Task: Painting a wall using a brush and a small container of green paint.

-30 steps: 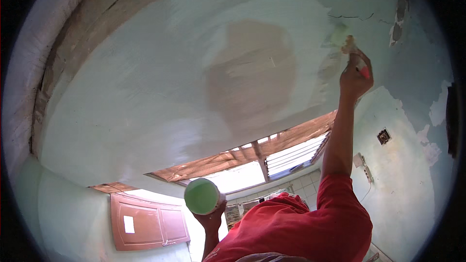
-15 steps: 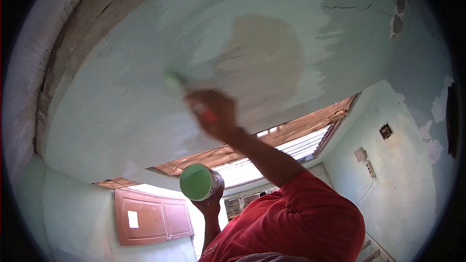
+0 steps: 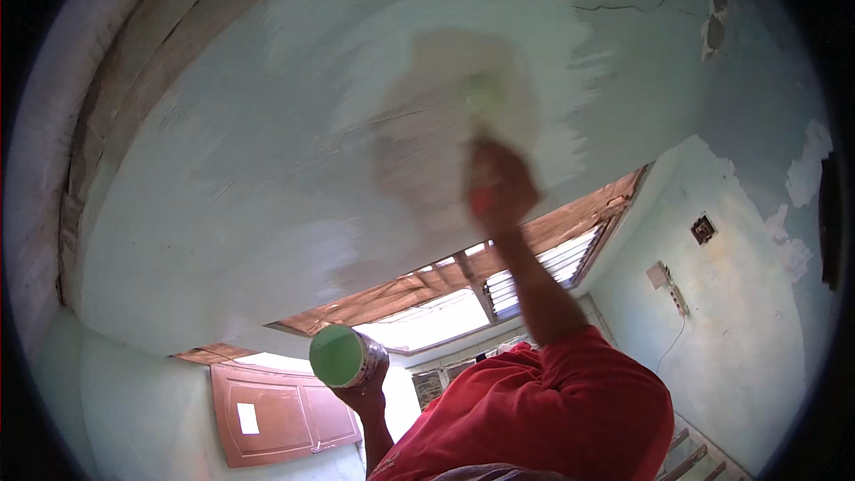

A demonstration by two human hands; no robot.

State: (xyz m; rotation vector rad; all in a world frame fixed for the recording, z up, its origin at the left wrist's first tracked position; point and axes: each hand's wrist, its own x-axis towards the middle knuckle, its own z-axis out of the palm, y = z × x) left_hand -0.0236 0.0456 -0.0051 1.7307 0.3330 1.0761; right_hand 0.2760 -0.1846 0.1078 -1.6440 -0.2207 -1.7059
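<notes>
Right hand [image 3: 503, 180], clasping blurred brush [image 3: 484, 111], swings rightward over dark patch [image 3: 414, 138], contact unclear; left hand [image 3: 366, 398] grasps tub [image 3: 372, 359]; brushwork likely shifting to patch.

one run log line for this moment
left hand: holds tub, green inside | right hand: grips blurred brush | pale green surface: brush contact unclear

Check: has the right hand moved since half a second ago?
Yes. The right hand has moved rightward, now much nearer in the picture to the dark square fixture on the wall.
</notes>
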